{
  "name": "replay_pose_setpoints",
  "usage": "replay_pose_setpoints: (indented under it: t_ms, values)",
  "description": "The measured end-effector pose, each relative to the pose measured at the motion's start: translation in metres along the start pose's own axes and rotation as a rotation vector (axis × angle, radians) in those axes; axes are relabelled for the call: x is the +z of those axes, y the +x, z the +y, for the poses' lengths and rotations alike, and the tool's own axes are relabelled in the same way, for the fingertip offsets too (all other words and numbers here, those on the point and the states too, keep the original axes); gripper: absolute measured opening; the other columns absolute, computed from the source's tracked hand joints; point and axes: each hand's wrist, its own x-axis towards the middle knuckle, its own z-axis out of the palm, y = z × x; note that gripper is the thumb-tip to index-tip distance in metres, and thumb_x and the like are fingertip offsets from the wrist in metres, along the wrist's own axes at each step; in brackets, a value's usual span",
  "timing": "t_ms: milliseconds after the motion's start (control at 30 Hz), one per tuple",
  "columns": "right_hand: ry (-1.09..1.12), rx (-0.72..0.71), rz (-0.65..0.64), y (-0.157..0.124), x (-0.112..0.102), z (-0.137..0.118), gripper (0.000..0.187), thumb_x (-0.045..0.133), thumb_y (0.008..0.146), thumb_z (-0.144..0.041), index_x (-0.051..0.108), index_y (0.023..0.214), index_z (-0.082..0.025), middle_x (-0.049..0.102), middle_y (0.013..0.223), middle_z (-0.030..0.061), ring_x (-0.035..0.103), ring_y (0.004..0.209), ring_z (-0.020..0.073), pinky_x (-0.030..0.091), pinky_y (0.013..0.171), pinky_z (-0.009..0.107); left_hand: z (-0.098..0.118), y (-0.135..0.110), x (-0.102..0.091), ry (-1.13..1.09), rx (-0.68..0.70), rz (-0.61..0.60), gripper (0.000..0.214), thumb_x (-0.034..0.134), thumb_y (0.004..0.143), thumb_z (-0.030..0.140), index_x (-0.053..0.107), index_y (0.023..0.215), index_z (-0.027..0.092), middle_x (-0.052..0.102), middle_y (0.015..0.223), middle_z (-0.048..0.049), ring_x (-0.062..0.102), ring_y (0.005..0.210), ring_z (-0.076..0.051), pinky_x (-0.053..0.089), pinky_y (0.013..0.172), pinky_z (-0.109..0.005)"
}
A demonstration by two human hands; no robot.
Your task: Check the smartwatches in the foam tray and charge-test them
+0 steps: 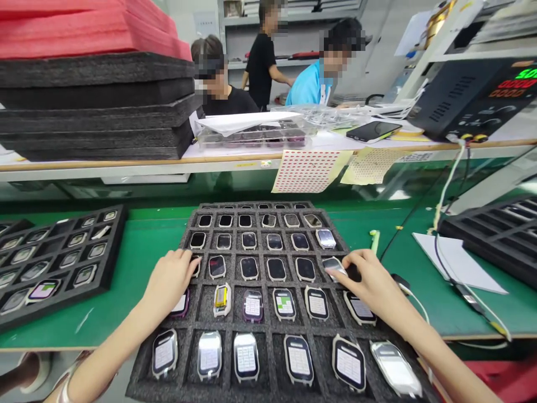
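A black foam tray [268, 282] full of smartwatches lies in front of me, each watch in its own square pocket. At the tray's left edge, my left hand [168, 280] is closed over the rim, its fingertips beside a partly covered watch [195, 267]. On the right, the thumb and forefinger of my right hand [373, 282] pinch a silver smartwatch [334, 266], which sits tilted at its pocket. Screens in the two nearest rows are mostly lit white, as on this watch [245, 356]; farther rows are mainly dark. One pocket holds a watch with a yellow part showing [222, 299].
Another watch tray [113, 263] lies at left on the green mat [146, 229]. Red and black foam sheets [96, 106] are stacked on the shelf, near a phone [373, 131] and a power supply [474, 101]. Cables [461, 285] hang at right. Several people sit or stand beyond.
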Motion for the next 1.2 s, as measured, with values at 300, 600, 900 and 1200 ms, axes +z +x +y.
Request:
replay_pose_setpoints:
  t_ms: [300, 600, 900, 1200]
  values:
    - [0.736, 0.333, -0.11, 0.011, -0.023, -0.017, 0.063, 0.067, 0.076, -0.051, 0.044, 0.125, -0.019, 0.062, 0.066, -0.0001, 0.055, 0.054, 0.0184, 0.042, 0.048, 0.027, -0.011, 0.004, 0.004, -0.639, -0.117, -0.017, 0.037, 0.058, 0.079, 0.054, 0.066, 0.081, 0.018, 0.061, 0.075, -0.0044, 0.059, 0.067, -0.021, 0.045, 0.061, -0.029]
    - [1.46, 0.172, -0.439, 0.084, -0.01, -0.09, 0.04, 0.067, 0.084, -0.036, 0.047, 0.113, -0.017, 0.068, 0.102, 0.0145, 0.058, 0.048, 0.0091, 0.04, 0.034, 0.015, 0.071, 0.069, -0.035, -1.765, -0.115, -0.107, 0.033, 0.071, 0.078, 0.036, 0.063, 0.103, 0.015, 0.067, 0.075, -0.0038, 0.062, 0.065, -0.013, 0.049, 0.064, -0.023]
    - [1.606, 0.113, -0.485, 0.085, 0.018, -0.081, 0.042, 0.071, 0.081, -0.027, 0.059, 0.12, -0.017, 0.067, 0.093, 0.0087, 0.067, 0.062, 0.0136, 0.052, 0.049, 0.018, 0.096, 0.071, -0.013, -1.798, -0.142, -0.283, 0.046, 0.064, 0.081, 0.036, 0.056, 0.12, 0.015, 0.056, 0.073, -0.001, 0.054, 0.061, -0.013, 0.043, 0.045, -0.022]
    - [1.49, 0.161, -0.686, 0.082, 0.023, -0.086, 0.057, 0.061, 0.09, -0.034, 0.038, 0.14, -0.021, 0.063, 0.112, 0.0147, 0.066, 0.064, 0.0138, 0.053, 0.046, 0.02, 0.088, 0.065, 0.01, -1.259, 0.023, -0.095, 0.047, 0.061, 0.08, 0.026, 0.051, 0.126, 0.022, 0.066, 0.102, -0.0054, 0.064, 0.084, -0.02, 0.051, 0.076, -0.032]
